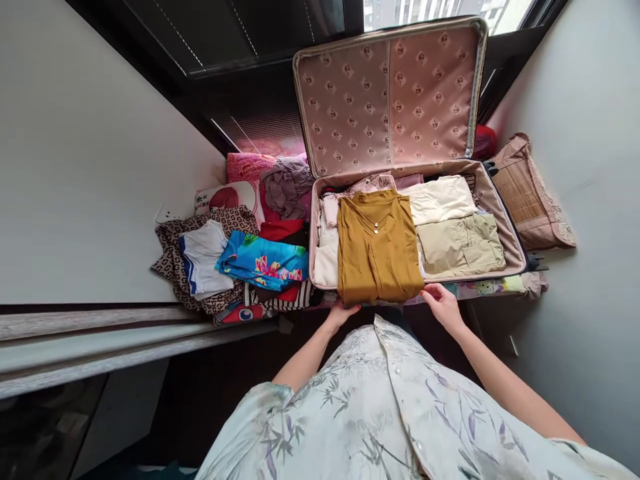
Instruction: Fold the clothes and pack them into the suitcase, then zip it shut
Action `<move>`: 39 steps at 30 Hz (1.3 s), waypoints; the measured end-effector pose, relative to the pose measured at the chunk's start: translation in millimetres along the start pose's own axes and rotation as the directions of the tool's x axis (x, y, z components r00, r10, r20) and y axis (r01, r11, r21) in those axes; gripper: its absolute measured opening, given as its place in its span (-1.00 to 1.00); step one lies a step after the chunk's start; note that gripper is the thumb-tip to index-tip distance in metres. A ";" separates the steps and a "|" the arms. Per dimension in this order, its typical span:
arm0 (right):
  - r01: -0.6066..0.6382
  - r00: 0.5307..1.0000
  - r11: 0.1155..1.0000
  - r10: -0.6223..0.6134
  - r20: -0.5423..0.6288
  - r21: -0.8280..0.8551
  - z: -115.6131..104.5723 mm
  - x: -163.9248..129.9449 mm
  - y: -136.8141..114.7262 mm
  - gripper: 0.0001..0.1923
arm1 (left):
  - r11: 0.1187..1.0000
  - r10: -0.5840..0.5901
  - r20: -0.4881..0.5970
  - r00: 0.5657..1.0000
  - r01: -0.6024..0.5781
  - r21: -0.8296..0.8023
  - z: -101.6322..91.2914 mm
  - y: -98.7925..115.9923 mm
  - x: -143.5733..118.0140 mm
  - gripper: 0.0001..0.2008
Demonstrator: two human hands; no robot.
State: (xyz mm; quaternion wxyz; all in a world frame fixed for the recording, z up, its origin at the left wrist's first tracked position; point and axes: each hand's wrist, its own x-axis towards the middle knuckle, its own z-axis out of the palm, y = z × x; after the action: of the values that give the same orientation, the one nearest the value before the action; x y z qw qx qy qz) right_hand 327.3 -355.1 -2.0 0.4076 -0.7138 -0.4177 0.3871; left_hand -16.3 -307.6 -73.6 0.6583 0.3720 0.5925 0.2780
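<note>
An open suitcase [505, 223] lies ahead with its patterned lid [390, 93] propped up against the window. Inside, a folded mustard-yellow top [377, 247] lies over the near rim. My left hand [341, 313] grips its lower left corner from beneath. My right hand [443, 303] pinches its lower right corner. Beside the top sit a folded cream garment [440, 199] and folded khaki shorts [460, 245]. Pale pink and white clothes [327, 233] are stacked at the left of the case.
A loose pile of clothes lies left of the suitcase: a blue floral piece [263, 261], a white garment with blue trim [203, 257], a leopard-print cloth [173, 257], a grey-purple bundle [287, 187]. A woven brown cushion [527, 193] leans at the right wall. White walls close both sides.
</note>
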 end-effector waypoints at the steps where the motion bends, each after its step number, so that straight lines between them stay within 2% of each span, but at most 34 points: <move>1: -0.041 0.999 0.999 0.041 -0.014 0.022 6.8 -3.7 5.7 -0.55 | 1.000 -0.013 0.014 1.000 0.013 -0.014 1.9 1.1 0.9 -0.33; 4: -0.146 0.987 0.987 0.150 -0.059 0.066 25.8 -1.0 19.2 -0.48 | 0.998 -0.022 0.051 0.998 0.024 -0.051 2.8 4.9 0.3 -0.28; 8: -0.135 0.989 0.985 0.140 -0.048 0.108 36.8 2.1 34.7 -0.32 | 0.999 -0.018 0.109 0.994 0.021 -0.032 -0.3 7.6 -9.2 -0.22; 14: -0.178 0.982 0.957 0.158 0.103 0.229 44.9 -16.5 41.5 -0.34 | 0.997 0.006 0.220 0.976 0.011 -0.077 5.5 1.7 -28.2 -0.14; 19: -0.195 0.978 0.932 0.159 0.138 0.306 60.8 -25.1 43.0 -0.40 | 0.984 0.001 0.243 0.970 0.042 -0.171 9.2 0.7 -37.4 -0.11; 23: -0.195 0.973 0.922 0.138 0.186 0.336 61.8 -42.7 42.7 -0.43 | 0.976 -0.004 0.210 0.978 0.050 -0.211 11.3 0.8 -47.5 -0.16; 28: -0.237 0.947 0.912 0.141 0.288 0.334 50.0 -81.8 40.9 -0.40 | 0.968 -0.004 0.202 0.979 0.054 -0.244 11.5 -7.0 -62.1 -0.16; 30: -0.234 0.951 0.912 0.143 0.274 0.336 42.8 -98.0 39.7 -0.40 | 0.981 0.026 0.162 0.986 0.006 -0.194 7.5 -8.9 -70.4 -0.19; 33: -0.167 0.976 0.931 0.109 0.191 0.325 31.7 -120.5 32.4 -0.41 | 0.988 0.135 0.081 0.987 -0.128 -0.087 0.2 -3.4 -89.6 -0.19; 36: -0.084 0.994 0.965 0.063 0.090 0.249 20.8 -136.2 13.3 -0.27 | 0.964 0.267 0.052 0.962 -0.267 -0.017 -3.6 16.7 -112.8 -0.05; 38: -0.022 0.998 0.978 0.011 0.054 0.208 11.3 -139.3 -5.4 -0.17 | 0.937 0.349 0.070 0.934 -0.350 -0.002 -4.7 35.8 -124.8 -0.10; 39: 0.014 0.998 0.983 -0.024 0.054 0.185 5.3 -138.4 -15.6 -0.19 | 0.925 0.378 0.086 0.922 -0.380 0.001 -5.6 45.4 -128.7 -0.18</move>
State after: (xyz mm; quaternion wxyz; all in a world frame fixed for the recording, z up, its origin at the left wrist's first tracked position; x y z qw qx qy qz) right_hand 269.5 -475.0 39.5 0.4639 -0.6577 -0.3979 0.4404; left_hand -36.8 -384.8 37.2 0.6133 0.4967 0.4834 0.3788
